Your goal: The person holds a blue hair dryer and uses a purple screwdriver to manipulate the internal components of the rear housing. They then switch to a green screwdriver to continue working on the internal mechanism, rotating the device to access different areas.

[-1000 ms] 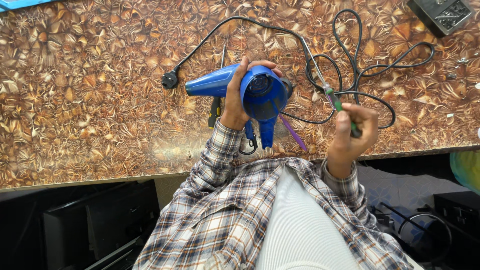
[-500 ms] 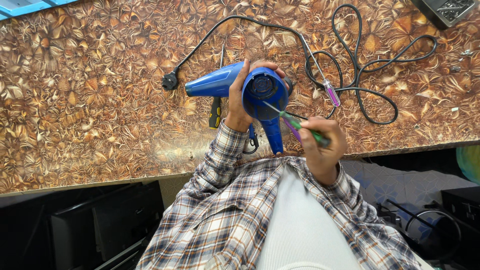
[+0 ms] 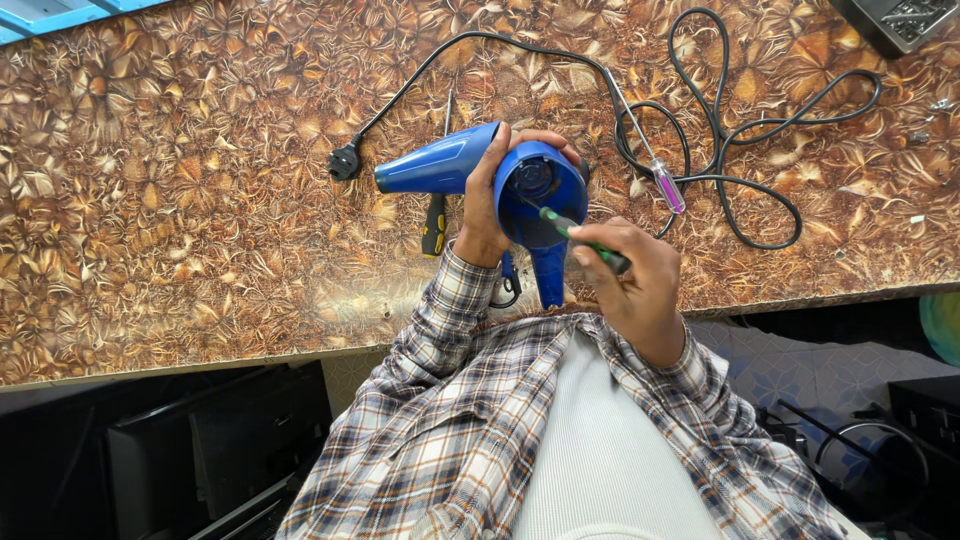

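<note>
The left hand (image 3: 487,200) grips the blue hair dryer (image 3: 500,180) above the patterned surface (image 3: 200,200), the right hand (image 3: 630,280) presses a green screwdriver (image 3: 580,240) into its rear, casing apparently unopened.

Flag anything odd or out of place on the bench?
Nothing damaged or spilled. The black power cord sprawls in loose, tangled loops over the table, and a purple-handled screwdriver lies across it. The blue hair dryer looks intact.
</note>
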